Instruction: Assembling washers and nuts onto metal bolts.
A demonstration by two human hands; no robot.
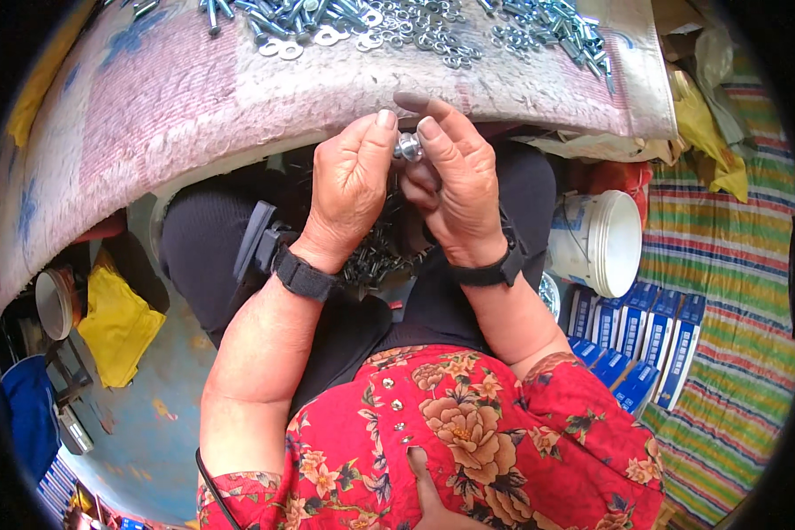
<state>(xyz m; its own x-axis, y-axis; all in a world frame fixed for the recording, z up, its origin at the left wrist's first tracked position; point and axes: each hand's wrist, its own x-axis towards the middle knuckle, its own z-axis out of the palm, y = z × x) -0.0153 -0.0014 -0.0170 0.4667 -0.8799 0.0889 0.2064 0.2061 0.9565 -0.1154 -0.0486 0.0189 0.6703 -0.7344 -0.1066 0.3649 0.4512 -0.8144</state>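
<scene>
My left hand (353,181) and my right hand (461,181) meet just off the near edge of the cloth-covered table. Pinched between their thumbs and fingers is a small shiny metal fastener (407,147), with what look like washers or a nut on it; the fingers cover much of it. Both hands are closed on this piece. On the table beyond lie loose bolts (327,12), flat washers (281,49), a spread of small rings or nuts (424,34) and a heap of silvery metal fasteners (570,34). Below my hands, a dark heap of metal fasteners (375,261) shows between my legs.
The table's worn pink-and-white cloth (159,132) hangs over its near edge. At right stand a white bucket (617,243) and blue-and-white boxes (640,331) on a striped sheet (724,291). Leftward are a yellow cloth or bag (119,322) and another bucket (55,305).
</scene>
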